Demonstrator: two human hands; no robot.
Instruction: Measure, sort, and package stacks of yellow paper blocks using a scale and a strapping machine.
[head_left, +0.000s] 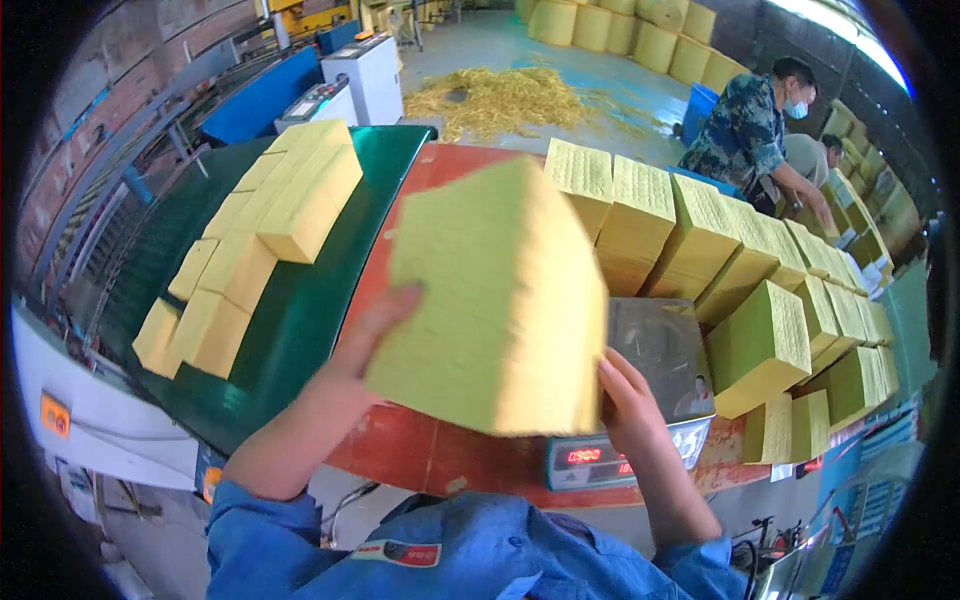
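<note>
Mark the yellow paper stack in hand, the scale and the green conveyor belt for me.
yellow paper stack (490,300), head view, middle of its broad face.
scale (660,345), head view, bare steel weighing pan.
green conveyor belt (300,320), head view, bare belt beside the stacks.

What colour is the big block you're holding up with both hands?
Pale yellow-green, with a fine fibrous texture. The block shows best in the head view, the only one.

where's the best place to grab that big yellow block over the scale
Probably by its two opposite side faces, as now: the left hand presses the left edge and the right hand the lower right edge of the yellow block. It is a wide, flat-faced slab held tilted above the scale, too broad for one hand, so squeezing from left and right looks steadiest.
</note>
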